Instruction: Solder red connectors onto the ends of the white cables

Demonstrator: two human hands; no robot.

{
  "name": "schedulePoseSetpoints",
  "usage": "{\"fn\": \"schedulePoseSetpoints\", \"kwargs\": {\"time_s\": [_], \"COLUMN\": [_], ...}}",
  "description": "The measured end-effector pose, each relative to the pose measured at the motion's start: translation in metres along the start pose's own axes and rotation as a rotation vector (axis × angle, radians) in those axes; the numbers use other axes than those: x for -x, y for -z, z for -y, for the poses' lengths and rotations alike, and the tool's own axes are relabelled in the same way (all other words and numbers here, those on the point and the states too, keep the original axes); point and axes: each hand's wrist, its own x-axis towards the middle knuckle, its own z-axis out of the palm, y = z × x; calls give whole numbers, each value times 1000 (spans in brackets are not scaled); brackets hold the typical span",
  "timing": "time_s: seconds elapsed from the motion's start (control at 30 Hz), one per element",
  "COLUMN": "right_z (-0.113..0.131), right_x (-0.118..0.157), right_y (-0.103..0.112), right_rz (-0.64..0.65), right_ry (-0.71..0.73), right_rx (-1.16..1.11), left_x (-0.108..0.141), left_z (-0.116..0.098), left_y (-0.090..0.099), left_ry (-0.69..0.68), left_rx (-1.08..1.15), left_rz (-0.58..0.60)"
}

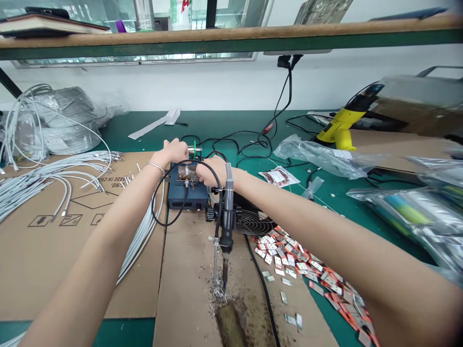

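Observation:
Both my hands reach forward to a dark blue box (188, 203) with a small metal fixture (187, 175) on top. My left hand (175, 151) is at the fixture's left rear, beside a metal cylinder with a green ring (195, 151); its fingers are curled, and what they hold is hidden. My right hand (213, 170) touches the fixture's right side, fingers bent together, their grip too small to make out. In front stands an upright soldering iron (228, 212) in a holder, its tip down over solder scraps (219, 291). A black cable loops before the box.
White cables (65, 176) lie on cardboard (130, 301) at the left. Many small orange-and-silver parts (325, 277) spread at the right. Behind them are plastic bags (325, 156) and a yellow heat gun (340, 126). A shelf (231, 38) crosses above the green table.

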Motion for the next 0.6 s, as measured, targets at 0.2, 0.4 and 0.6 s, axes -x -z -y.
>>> {"fn": "schedulePoseSetpoints", "kwargs": {"time_s": [0.2, 0.4, 0.6], "right_z": [-3, -4, -3], "right_x": [2, -1, -1], "right_y": [-5, -8, -5], "right_rz": [8, -3, 30], "right_ry": [-50, -78, -47], "right_rx": [-90, -155, -172], "left_x": [-1, -4, -8], "left_z": [1, 5, 9], "left_y": [-1, -4, -7], "left_ry": [-2, -6, -25], "left_rx": [12, 15, 33], "left_rz": [-7, -12, -23]}}
